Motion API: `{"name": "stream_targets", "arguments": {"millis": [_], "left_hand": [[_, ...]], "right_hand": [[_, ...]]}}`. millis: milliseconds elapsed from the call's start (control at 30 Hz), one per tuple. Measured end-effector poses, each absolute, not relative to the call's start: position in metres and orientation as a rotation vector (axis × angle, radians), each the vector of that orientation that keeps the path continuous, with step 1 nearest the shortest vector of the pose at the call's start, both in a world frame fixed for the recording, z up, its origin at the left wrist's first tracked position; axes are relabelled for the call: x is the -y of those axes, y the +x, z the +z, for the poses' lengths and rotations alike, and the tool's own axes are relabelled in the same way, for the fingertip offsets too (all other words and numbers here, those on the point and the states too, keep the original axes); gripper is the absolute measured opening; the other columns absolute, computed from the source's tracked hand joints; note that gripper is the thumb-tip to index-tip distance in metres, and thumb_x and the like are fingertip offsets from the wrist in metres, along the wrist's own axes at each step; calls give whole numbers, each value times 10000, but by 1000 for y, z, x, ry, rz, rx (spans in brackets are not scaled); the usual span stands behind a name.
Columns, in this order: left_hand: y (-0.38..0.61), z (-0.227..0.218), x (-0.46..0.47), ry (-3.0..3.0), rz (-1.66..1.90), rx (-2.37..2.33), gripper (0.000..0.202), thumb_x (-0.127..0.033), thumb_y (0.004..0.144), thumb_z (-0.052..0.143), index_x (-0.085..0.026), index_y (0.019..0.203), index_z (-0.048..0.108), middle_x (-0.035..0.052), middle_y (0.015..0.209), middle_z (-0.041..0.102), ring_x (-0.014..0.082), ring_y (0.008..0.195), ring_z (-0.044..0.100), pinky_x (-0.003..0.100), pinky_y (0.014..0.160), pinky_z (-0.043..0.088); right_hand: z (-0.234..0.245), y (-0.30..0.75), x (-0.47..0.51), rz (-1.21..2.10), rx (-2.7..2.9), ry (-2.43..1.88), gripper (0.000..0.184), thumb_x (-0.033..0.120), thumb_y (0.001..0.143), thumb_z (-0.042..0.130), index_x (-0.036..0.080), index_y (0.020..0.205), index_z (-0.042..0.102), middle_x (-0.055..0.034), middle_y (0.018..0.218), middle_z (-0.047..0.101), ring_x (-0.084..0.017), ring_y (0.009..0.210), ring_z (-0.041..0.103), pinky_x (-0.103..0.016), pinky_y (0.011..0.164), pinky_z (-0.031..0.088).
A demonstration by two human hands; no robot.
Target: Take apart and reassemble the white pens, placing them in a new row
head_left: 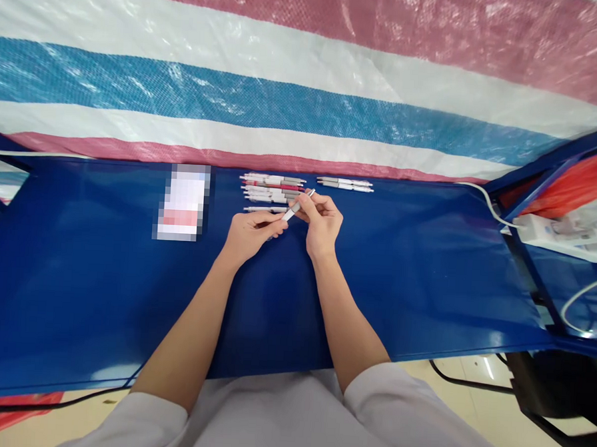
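A white and grey pen (292,212) is held at a slant over the table between my two hands. My left hand (252,236) is closed on its lower end, thumb and fingers pinched together. At the upper end, the fingers of my right hand (323,223) are closed on the same pen. Just beyond my hands lies a group of several pens (267,188), side by side, mostly white with one dark red among them; my fingers hide part of them. To the right of that group are a few more white and grey pens (345,184).
The blue table (426,277) stretches out to both sides. A blurred-out pale rectangular item (183,201) lies on the left. Striped plastic sheeting (285,103) hangs behind the table. At the right edge are a white power strip (563,236) and a white cable (484,195).
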State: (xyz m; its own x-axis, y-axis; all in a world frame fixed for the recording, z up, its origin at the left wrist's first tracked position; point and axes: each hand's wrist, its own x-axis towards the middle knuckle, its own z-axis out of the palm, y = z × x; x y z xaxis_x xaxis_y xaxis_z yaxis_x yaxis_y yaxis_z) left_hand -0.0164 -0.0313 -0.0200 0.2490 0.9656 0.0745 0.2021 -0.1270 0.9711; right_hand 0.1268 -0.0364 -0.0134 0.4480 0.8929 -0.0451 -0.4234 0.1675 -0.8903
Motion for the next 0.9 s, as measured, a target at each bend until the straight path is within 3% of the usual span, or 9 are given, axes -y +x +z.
{"name": "stream_targets", "arguments": {"millis": [200,333,500,700,900], "left_hand": [[-18,-17,32,1451,889,-1012,285,-403,787,733,-169,940,789,57,771,760,158,614,675,281,626,567],[-14,-23,32,1555,992,-1020,273,-379,743,778,-194,943,786,49,870,765,175,715,686,284,678,559],[-11,-28,32,1739,1122,-1073,231,-334,729,786,-214,926,786,32,915,757,176,746,678,300,733,557],[-19,-16,33,1530,857,-1066,302,-390,762,748,-183,979,782,40,734,751,193,664,698,287,623,561],[-25,-7,36,1425,708,-941,321,-451,816,697,-171,949,779,88,821,768,210,694,720,303,625,576]], "right_hand": [[-10,127,40,1002,586,-968,241,357,636,811,203,760,673,16,717,739,-164,659,720,-332,699,623],[-10,127,41,953,605,-1014,249,362,640,804,206,798,691,21,697,730,-160,672,708,-325,708,615],[-11,129,40,949,628,-1069,290,388,648,793,207,862,715,2,844,752,-157,758,700,-324,732,612],[-10,132,42,1056,603,-1021,295,358,655,795,221,906,721,15,805,750,-154,745,716,-303,710,611],[-9,134,44,1205,568,-908,231,299,705,729,224,923,709,8,848,765,-153,741,728,-279,674,598]]}}
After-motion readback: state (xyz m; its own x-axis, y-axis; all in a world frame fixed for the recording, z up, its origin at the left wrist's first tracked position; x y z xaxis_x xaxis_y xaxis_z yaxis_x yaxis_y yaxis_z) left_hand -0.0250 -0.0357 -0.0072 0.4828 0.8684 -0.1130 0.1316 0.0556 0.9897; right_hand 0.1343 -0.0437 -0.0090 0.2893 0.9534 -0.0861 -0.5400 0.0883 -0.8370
